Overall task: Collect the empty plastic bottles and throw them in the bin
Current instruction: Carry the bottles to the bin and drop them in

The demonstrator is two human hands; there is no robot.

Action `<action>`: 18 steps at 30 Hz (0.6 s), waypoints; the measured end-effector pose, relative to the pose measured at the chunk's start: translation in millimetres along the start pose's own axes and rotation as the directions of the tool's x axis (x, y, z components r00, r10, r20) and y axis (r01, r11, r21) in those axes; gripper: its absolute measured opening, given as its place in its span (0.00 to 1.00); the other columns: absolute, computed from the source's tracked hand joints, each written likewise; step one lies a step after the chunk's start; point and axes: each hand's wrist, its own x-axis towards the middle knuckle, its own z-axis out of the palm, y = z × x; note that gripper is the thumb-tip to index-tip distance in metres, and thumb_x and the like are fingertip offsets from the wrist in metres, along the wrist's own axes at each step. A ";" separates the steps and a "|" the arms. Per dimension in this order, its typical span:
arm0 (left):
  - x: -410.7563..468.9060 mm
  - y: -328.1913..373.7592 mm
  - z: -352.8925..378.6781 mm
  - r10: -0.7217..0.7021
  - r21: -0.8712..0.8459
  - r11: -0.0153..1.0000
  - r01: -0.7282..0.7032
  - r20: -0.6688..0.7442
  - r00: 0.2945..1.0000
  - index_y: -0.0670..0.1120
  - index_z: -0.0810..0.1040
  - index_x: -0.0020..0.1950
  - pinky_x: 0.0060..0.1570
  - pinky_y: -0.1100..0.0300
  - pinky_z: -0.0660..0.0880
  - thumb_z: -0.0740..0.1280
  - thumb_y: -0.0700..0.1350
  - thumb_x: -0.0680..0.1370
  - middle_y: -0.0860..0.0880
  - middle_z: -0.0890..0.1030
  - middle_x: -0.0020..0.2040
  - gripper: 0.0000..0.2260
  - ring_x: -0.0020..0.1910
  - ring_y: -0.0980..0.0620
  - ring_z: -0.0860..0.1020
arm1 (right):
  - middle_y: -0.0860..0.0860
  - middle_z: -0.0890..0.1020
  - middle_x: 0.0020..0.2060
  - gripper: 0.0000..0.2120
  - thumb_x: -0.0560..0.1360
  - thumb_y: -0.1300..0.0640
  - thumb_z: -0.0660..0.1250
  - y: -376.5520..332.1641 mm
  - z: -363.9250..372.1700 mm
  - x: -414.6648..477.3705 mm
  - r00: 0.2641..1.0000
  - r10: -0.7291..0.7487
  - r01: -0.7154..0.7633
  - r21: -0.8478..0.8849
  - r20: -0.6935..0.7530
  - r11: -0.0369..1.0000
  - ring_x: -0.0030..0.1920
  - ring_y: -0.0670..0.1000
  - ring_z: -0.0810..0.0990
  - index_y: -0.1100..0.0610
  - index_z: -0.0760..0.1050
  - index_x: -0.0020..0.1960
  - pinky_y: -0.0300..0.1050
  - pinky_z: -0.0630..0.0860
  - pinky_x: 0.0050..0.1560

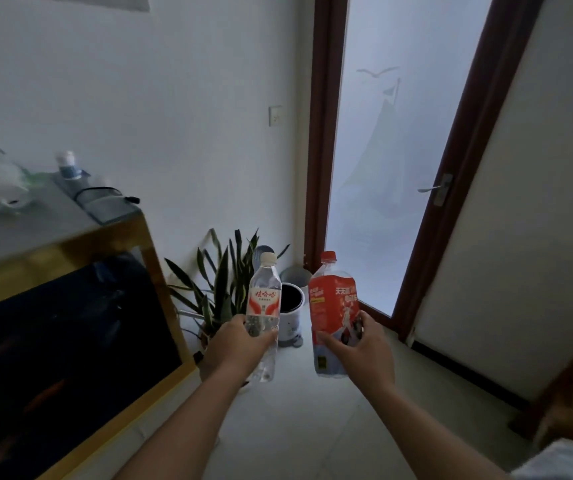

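2 bottles in hand: left hand (240,344) wraps the clear bottle (263,317), right hand (357,351) wraps the red-label bottle (333,313), both at lower centre. Carry step; next, drop them into the open bin (292,306) just beyond, beside the plant (219,282).

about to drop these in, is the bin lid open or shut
Open. The small white bin on the floor beside the plant shows its dark inside, and its lid stands raised behind the rim.
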 end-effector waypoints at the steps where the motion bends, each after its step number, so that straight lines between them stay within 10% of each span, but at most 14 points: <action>1: 16.8 6.9 8.7 -0.004 -0.006 1.000 0.005 0.008 1.000 0.51 0.77 0.61 0.45 0.57 0.76 0.70 0.63 0.70 0.50 0.82 0.55 0.24 0.50 0.49 0.80 | 0.50 0.76 0.58 0.40 0.60 0.35 0.75 1.8 1.0 19.9 1.000 0.002 -0.002 -0.004 0.004 1.000 0.56 0.51 0.78 0.51 0.67 0.65 0.55 0.79 0.55; 18: 275.7 117.5 115.6 -0.134 0.068 0.989 0.133 0.001 0.991 0.51 0.75 0.60 0.39 0.59 0.71 0.68 0.64 0.70 0.52 0.81 0.54 0.24 0.48 0.52 0.79 | 0.50 0.78 0.56 0.42 0.55 0.30 0.73 42.3 36.4 344.2 0.970 0.080 -0.081 -0.002 0.230 0.997 0.53 0.51 0.79 0.48 0.69 0.63 0.56 0.80 0.51</action>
